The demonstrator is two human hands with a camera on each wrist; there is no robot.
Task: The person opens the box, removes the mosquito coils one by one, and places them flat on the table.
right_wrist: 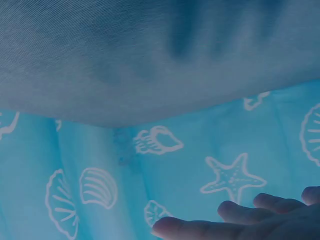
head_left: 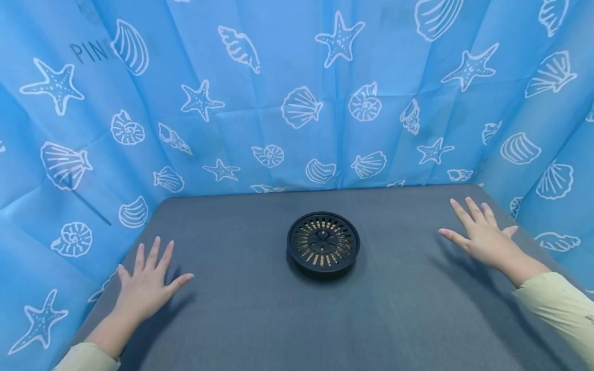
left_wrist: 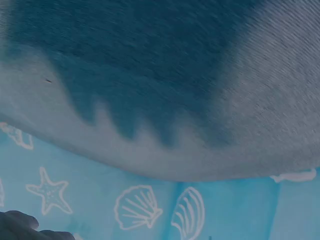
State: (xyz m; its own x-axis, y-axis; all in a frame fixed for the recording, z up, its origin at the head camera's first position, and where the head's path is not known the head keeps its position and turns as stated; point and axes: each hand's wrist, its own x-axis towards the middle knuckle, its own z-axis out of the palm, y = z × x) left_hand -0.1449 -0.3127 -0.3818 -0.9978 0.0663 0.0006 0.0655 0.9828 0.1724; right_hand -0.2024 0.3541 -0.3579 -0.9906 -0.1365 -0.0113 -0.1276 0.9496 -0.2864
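A round black container with a slotted lid sits on the grey table, right of the middle in the head view. Tan material shows through its slots, but I cannot tell what it is. My left hand hovers over the table's left side, fingers spread, holding nothing. Over the right side, my right hand is also spread and holds nothing. Both hands are well apart from the container and cast shadows on the cloth. Part of the left hand and the fingers of the right hand show in the wrist views.
Grey cloth covers the table, whose back corners are rounded. A blue curtain with white shells and starfish hangs behind it and along both sides, close to the edges.
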